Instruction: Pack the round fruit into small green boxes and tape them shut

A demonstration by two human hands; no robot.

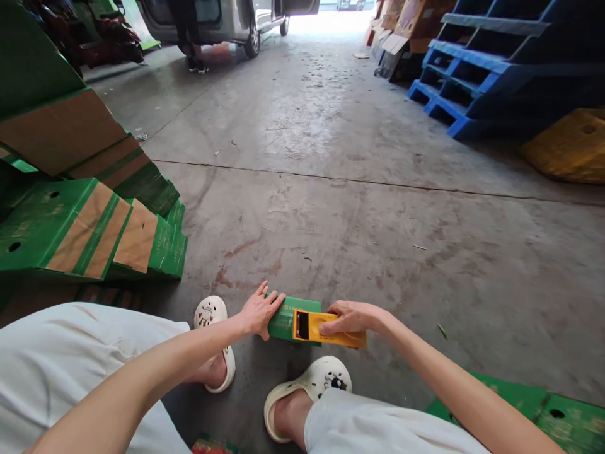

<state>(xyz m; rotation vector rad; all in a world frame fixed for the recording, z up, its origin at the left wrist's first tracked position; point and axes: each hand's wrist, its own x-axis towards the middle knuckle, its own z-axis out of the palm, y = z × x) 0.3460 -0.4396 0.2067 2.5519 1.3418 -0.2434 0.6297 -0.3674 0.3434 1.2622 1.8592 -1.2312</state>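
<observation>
My left hand (259,313) is at the left end of a small green cardboard box (283,320), fingers over its top and thumb at the near edge. My right hand (352,315) is wrapped round a yellow hand tool (316,320) with a black part near its left end. That tool lies over the right part of the box; whether it presses on it I cannot tell. The box is low, between and just beyond my two white clogs (334,372). Its underside is hidden.
Green and brown cartons (137,236) are stacked at the left. More green cardboard (567,416) lies at the lower right. Blue pallets (477,82) and a yellow bundle (570,148) stand at the right. Far off, a person's legs (189,38) show beside a silver van (236,22).
</observation>
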